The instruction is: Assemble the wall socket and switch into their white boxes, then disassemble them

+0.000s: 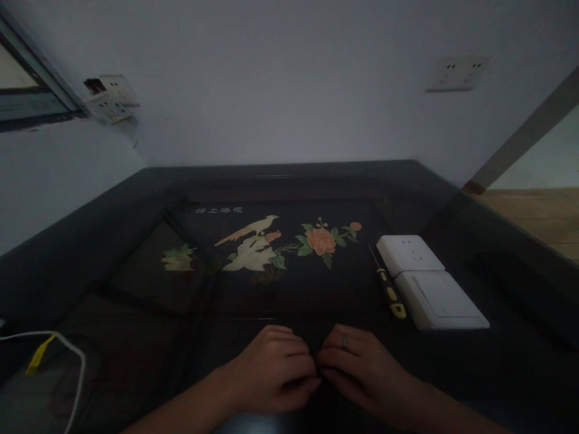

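Observation:
Both hands rest near the front of the dark table, close together with the fingertips meeting. My left hand [280, 371] is closed, its fingers curled in and the thumb below them; no object shows in it. My right hand [362, 367], with a ring on one finger, is curled the same way and shows nothing in its grasp. To the right of my right hand lies a screwdriver [389, 289] with a black and yellow handle. Beside it are a white socket panel [411, 253] and a white switch panel [443, 299], placed end to end.
The glossy dark table [289, 301] bears a bird and flower picture [253, 253]. A white cable [81, 361] with a yellow tag [40, 354] lies at the left front. Wall sockets are at right [459, 73] and left, where one plate [108, 108] hangs loose.

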{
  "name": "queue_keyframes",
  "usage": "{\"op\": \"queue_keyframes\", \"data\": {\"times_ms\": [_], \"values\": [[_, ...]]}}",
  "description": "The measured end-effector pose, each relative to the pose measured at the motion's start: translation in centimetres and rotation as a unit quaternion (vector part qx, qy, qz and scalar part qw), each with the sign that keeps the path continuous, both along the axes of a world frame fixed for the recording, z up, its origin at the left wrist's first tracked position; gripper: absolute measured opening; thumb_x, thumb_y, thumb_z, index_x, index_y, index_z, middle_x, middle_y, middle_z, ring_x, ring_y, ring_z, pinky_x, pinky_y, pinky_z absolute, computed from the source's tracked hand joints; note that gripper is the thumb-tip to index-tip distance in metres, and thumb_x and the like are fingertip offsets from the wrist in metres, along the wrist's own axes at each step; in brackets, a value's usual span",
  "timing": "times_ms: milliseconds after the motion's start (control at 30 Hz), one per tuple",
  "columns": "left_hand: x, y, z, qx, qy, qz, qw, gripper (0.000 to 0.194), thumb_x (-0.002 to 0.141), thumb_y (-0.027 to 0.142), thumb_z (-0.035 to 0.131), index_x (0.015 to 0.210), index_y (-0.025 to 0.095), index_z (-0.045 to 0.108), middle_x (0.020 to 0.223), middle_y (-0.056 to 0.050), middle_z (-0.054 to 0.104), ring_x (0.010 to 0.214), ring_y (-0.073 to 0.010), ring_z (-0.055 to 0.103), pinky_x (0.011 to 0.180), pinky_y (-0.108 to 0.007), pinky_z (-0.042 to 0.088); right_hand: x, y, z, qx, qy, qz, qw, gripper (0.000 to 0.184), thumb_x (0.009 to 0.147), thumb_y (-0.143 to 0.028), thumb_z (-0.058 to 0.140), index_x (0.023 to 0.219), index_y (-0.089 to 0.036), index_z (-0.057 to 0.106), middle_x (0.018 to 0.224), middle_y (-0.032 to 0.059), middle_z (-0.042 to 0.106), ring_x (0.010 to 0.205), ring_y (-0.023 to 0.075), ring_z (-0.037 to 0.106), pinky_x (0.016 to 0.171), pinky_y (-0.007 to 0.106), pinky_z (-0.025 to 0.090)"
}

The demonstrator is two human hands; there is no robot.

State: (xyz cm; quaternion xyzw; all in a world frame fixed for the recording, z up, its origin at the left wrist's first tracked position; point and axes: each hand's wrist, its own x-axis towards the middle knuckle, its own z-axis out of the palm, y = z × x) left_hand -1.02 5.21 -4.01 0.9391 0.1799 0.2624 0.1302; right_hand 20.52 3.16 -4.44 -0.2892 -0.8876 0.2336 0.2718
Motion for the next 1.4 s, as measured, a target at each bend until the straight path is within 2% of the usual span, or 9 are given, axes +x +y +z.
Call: {"op": "queue_keyframes", "data": {"times_ms": [233, 900, 1400], "values": [[0.04, -0.05, -0.08, 0.019, 0.0, -0.005, 1.0, 0.036, 0.099, 0.025, 0.037, 0.07, 0.019, 0.059, 0.056, 0.001, 0.061, 0.05, -0.012, 0.054, 0.051, -0.029, 0.038, -0.09, -0.03, -0.3, 0.058, -0.014, 0.002, 0.998, 0.016, 0.095, -0.016, 0.048, 0.099, -0.017, 0.063, 0.083, 0.0052, 0.066, 0.073, 0.0163, 0.055, 0.063, 0.028, 0.042], [-0.11, 0.25, 0.1, -0.033, -0.028, -0.016, 0.999, 0.035, 0.099, 0.027, 0.04, 0.07, 0.019, 0.058, 0.056, 0.002, 0.06, 0.049, -0.0117, 0.054, 0.051, -0.028, 0.037, 0.4, -0.15, -0.33, 0.066, -0.048, 0.013, 0.997, 0.02, 0.094, -0.013, 0.046, 0.103, -0.017, 0.063, 0.087, 0.0053, 0.065, 0.076, 0.017, 0.055, 0.066, 0.029, 0.044], [-0.11, 0.05, 0.05, -0.008, -0.011, -0.025, 1.0, 0.034, 0.099, 0.027, 0.04, 0.071, 0.019, 0.058, 0.056, 0.002, 0.06, 0.05, -0.0116, 0.053, 0.051, -0.029, 0.036, 0.31, -0.15, -0.23, 0.075, -0.055, 0.006, 0.996, 0.017, 0.091, -0.01, 0.051, 0.101, -0.017, 0.063, 0.086, 0.005, 0.065, 0.074, 0.0164, 0.054, 0.065, 0.028, 0.043]]}}
